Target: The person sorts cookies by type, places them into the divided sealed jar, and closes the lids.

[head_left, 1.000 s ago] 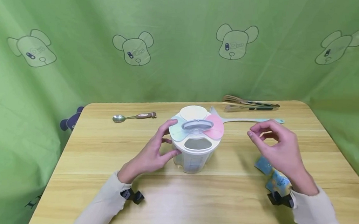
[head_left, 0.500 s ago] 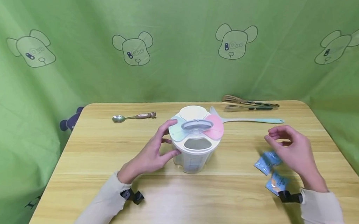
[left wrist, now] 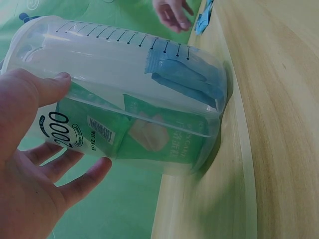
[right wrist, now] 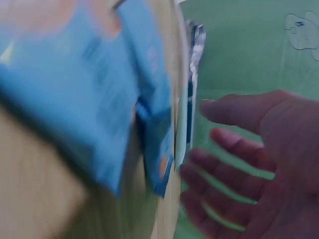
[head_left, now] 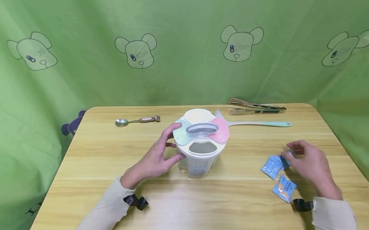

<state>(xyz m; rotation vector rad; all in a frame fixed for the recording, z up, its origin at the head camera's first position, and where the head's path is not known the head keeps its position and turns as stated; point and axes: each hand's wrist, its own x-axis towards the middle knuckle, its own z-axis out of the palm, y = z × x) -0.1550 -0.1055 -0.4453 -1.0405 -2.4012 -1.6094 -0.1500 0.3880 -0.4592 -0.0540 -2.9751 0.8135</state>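
Note:
A clear plastic storage container (head_left: 199, 165) with a white lid stands upright on the table. Blue, pink and cream flaps cover parts of the lid; a greyish flap (head_left: 202, 128) is raised, leaving an opening at the front. My left hand (head_left: 155, 158) grips the container's left side, thumb in front. In the left wrist view, green packets (left wrist: 159, 134) and a blue packet (left wrist: 184, 74) show inside it. My right hand (head_left: 311, 163) hovers beside several small blue snack packets (head_left: 272, 167), partly covering one. In the right wrist view its fingers are loosely bent, with nothing between them.
At the back left lies a metal spoon (head_left: 138, 120) with a brown handle. A spatula-like utensil (head_left: 258, 123) with a light blue handle lies behind the container, and tongs (head_left: 256, 108) lie at the back edge. Green cloth (head_left: 181, 75) hangs behind the table (head_left: 177, 212).
My right hand has moved right and down from beside the container to the blue packets, uncovering the front ones. The left hand and container have stayed put.

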